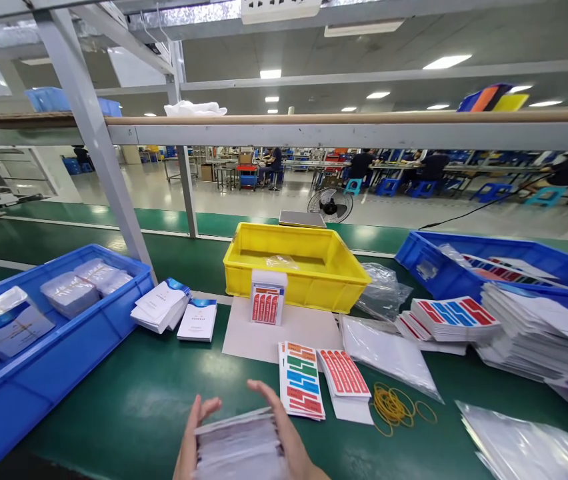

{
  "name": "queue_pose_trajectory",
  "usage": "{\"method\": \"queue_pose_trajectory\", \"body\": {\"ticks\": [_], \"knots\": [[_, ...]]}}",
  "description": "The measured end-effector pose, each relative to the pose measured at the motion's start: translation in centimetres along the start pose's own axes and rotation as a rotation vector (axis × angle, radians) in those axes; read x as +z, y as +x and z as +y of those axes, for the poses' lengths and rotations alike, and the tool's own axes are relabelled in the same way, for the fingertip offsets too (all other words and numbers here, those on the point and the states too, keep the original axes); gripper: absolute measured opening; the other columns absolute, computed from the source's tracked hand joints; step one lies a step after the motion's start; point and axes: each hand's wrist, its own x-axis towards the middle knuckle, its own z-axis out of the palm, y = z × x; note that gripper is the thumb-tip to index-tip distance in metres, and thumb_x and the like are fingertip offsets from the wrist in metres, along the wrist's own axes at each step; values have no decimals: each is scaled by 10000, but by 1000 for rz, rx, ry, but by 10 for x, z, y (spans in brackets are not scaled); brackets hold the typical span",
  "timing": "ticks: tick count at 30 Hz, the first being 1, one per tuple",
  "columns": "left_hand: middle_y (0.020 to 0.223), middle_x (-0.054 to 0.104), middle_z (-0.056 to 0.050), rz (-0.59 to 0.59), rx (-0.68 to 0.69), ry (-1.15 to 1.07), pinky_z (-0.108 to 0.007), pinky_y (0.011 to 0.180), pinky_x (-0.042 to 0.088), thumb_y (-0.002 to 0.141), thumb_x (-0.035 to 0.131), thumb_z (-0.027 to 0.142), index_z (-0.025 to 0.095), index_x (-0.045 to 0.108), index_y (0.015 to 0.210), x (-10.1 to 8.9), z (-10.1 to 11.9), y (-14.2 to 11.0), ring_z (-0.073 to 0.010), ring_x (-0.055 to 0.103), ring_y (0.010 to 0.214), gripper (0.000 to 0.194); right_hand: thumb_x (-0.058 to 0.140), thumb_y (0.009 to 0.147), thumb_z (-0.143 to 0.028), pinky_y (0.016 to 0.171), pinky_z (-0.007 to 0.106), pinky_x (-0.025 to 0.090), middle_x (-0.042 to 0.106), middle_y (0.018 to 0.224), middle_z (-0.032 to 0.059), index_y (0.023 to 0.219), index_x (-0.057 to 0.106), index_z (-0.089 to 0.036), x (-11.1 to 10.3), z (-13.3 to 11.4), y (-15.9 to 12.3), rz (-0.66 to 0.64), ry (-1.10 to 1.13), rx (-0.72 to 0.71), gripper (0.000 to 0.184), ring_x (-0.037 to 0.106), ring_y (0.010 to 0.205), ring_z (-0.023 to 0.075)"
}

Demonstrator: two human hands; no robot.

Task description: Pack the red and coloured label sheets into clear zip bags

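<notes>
At the bottom middle, a stack of white packets (239, 448), blurred by motion, stands between my two hands. My left hand (190, 440) presses on its left side, and my right hand (291, 437) presses on its right side with the thumb side raised. Just beyond my right hand lie a pile of multicoloured label sheets (303, 383) and a pile of red label sheets (345, 377). A bagged packet with red labels (267, 303) leans upright against the yellow bin (294, 287). White booklets with blue tops (198, 321) rest to the left.
A blue bin (64, 363) with bundled clear bags stands left; another blue bin (424, 270) is at back right. Yellow rubber bands (394, 405), clear plastic bags (529, 443) and tall paper stacks (534, 340) lie right. A metal post (97, 133) rises behind the left bin.
</notes>
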Motion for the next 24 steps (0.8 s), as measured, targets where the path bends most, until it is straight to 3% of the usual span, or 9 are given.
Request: {"method": "queue_pose_trajectory", "body": {"ticks": [3, 5, 10, 14, 16, 19, 22, 24], "knots": [[1354, 461, -89, -16, 284, 165, -380, 1067, 188, 477, 811, 403, 277, 344, 1344, 15, 2, -12, -351, 286, 1297, 993, 445, 513, -846, 1073, 473, 170, 186, 1453, 224, 1400, 11, -117, -4, -5, -6, 64, 145, -123, 1227, 178, 1335, 347], [1431, 349, -84, -40, 379, 218, -384, 1047, 230, 489, 778, 484, 282, 239, 1383, 28, 6, -14, -352, 220, 1325, 1064, 427, 525, -842, 1077, 482, 139, 110, 1475, 211, 1398, -60, -134, -3, -9, -9, 67, 189, -145, 1225, 116, 1350, 335], [1487, 226, -48, -56, 389, 226, -376, 1061, 232, 546, 665, 618, 310, 167, 1394, 42, 12, -8, -322, 127, 1356, 1030, 420, 535, -838, 1086, 477, 73, -7, 1498, 159, 1401, -97, -169, -2, -16, -7, 36, 231, -119, 1211, 5, 1361, 308], [1519, 77, -65, -108, 305, 225, -442, 1032, 290, 477, 618, 717, 281, 91, 1410, 37, 7, -8, -391, 175, 1329, 1157, 492, 444, -847, 1082, 469, 127, -82, 1489, 178, 1384, -189, -132, -1, -7, -5, -9, 213, -13, 1364, 45, 1355, 340], [1513, 100, -84, -110, 300, 315, -466, 1061, 227, 466, 621, 722, 260, 87, 1413, 35, 6, -10, -397, 147, 1335, 1181, 524, 434, -839, 1076, 475, 151, -81, 1487, 185, 1380, -203, -121, 1, -1, -6, -47, 165, 7, 1392, 60, 1352, 352], [1506, 130, -92, -110, 344, 417, -478, 1082, 154, 489, 614, 718, 267, 55, 1413, 35, 8, -11, -373, 105, 1350, 1170, 599, 445, -789, 1075, 499, 114, -69, 1485, 196, 1370, -228, -118, 1, 0, -8, -10, 52, -75, 1410, 5, 1352, 360], [1513, 76, -102, -134, 332, 406, -497, 1059, 208, 515, 620, 700, 274, -34, 1408, 29, 5, -9, -374, 128, 1346, 1186, 652, 481, -726, 1073, 492, 126, -47, 1479, 220, 1352, -270, -115, -6, -1, -8, -28, 32, -90, 1408, 53, 1352, 357], [1488, 179, -138, -171, 264, 432, -493, 1032, 274, 517, 689, 619, 251, -64, 1406, 18, -2, -7, -379, 233, 1316, 1222, 713, 512, -626, 1060, 471, 195, 74, 1466, 242, 1343, -288, -110, -12, 1, -9, -117, 52, 11, 1399, 168, 1338, 344]]}}
